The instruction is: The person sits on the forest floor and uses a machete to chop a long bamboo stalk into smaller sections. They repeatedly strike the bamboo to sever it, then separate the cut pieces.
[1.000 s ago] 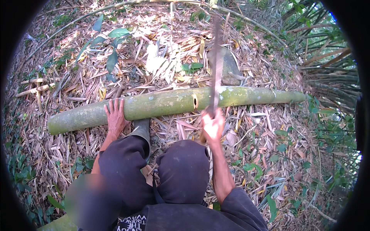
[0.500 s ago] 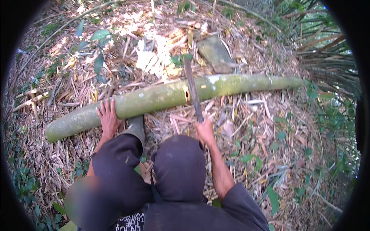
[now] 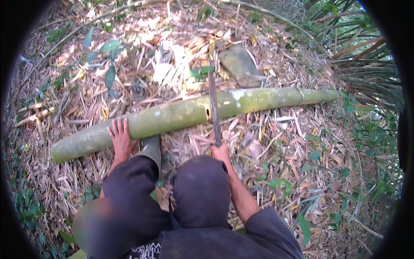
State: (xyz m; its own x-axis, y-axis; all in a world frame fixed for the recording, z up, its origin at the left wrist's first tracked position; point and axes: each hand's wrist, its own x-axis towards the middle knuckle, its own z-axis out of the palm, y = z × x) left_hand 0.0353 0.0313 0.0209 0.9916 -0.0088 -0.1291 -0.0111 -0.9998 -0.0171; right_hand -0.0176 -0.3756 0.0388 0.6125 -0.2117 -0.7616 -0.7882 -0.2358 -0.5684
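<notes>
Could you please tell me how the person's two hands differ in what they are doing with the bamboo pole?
The left hand lies open and flat, palm down on the bamboo pole; the right hand is closed around the handle of a long blade. The left hand touches the pole directly, while the right hand stays off it, nearer the knee, reaching it only through the blade across a notch. Both are bare.

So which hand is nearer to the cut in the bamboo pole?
Right. The right hand grips the long blade just below the cut; the left hand presses on the bamboo pole farther left.
</notes>
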